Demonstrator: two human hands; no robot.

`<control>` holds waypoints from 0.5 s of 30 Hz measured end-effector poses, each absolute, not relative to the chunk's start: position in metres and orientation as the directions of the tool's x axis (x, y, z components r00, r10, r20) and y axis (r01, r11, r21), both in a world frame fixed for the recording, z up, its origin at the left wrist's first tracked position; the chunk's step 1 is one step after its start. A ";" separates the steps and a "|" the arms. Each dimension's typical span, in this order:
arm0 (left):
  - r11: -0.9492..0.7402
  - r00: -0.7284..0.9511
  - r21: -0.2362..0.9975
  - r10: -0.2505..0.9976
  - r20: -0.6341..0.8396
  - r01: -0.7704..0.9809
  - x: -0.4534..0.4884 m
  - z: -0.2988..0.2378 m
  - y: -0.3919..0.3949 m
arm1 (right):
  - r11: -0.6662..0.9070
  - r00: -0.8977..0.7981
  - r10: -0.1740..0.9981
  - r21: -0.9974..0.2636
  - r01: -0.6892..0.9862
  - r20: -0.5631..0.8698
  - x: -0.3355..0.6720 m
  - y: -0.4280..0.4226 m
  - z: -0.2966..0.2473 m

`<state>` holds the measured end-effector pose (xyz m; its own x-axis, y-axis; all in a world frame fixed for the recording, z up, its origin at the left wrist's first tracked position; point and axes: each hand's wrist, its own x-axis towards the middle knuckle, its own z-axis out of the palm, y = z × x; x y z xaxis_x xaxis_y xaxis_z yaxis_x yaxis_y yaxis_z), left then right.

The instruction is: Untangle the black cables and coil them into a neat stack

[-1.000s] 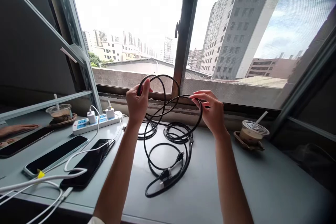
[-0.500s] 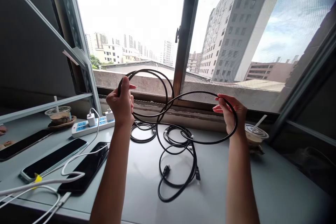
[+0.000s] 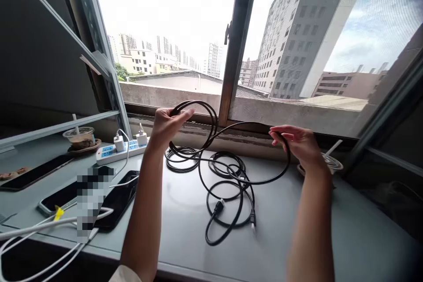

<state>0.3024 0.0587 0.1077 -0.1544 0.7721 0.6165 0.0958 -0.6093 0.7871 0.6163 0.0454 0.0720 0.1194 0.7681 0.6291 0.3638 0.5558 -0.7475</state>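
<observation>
My left hand [image 3: 170, 125] is closed around the loops of a black cable [image 3: 215, 120], its thumb stretched along them to the right. My right hand [image 3: 295, 141] pinches the same cable farther along, where it bends into a wide loop. Between the hands the cable crosses itself in the air, and its lower part hangs to the desk. A black plug [image 3: 218, 206] lies near the desk's middle; a second plug [image 3: 253, 219] with a pale tip lies to its right. Behind rest two more black coils, a left coil [image 3: 181, 170] and a right coil [image 3: 238, 157], partly overlapped by the cable.
On the left are a white power strip [image 3: 107, 158] with chargers, several phones, white charging cables [image 3: 36, 228] and a drink cup [image 3: 79, 139]. Another cup [image 3: 333, 164] stands behind my right forearm. A metal frame [image 3: 120, 110] and the window border the grey desk [image 3: 264, 255].
My left hand has turned and moved right, its thumb swinging from upright to pointing right, and the held loops have become smaller. My right hand keeps its pinch while its wrist has shifted right.
</observation>
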 end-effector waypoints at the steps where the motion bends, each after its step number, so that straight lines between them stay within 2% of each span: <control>1: -0.627 -0.147 0.770 0.756 0.638 0.120 0.307 0.107 0.057 | 0.519 0.018 0.822 -0.761 0.389 0.570 0.613 0.043 0.072; 3: -0.671 -0.181 0.733 0.712 0.678 0.110 0.320 0.105 0.053 | 0.474 -0.093 0.870 -0.765 0.437 0.485 0.603 0.040 0.074; 5: -0.689 -0.132 0.724 0.716 0.685 0.019 0.336 0.104 0.046 | 0.470 -0.094 0.869 -0.750 0.465 0.486 0.590 0.037 0.077; 9: -0.727 -0.005 0.685 0.685 0.728 0.054 0.365 0.103 0.028 | 0.491 0.004 0.808 -0.677 0.548 0.589 0.565 0.030 0.085; 12: -0.767 0.091 0.628 0.640 0.763 0.132 0.378 0.100 0.016 | 0.527 -0.027 0.757 -0.585 0.617 0.653 0.553 0.020 0.090; 15: -0.783 0.097 0.572 0.607 0.789 0.245 0.385 0.096 0.011 | 0.553 0.048 0.627 -0.487 0.677 0.778 0.545 0.009 0.095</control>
<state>0.3852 0.0113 0.0960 0.0972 0.6068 0.7889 0.2446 -0.7829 0.5721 0.5451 0.0091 0.0953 0.0476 0.6266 0.7779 0.6766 0.5527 -0.4866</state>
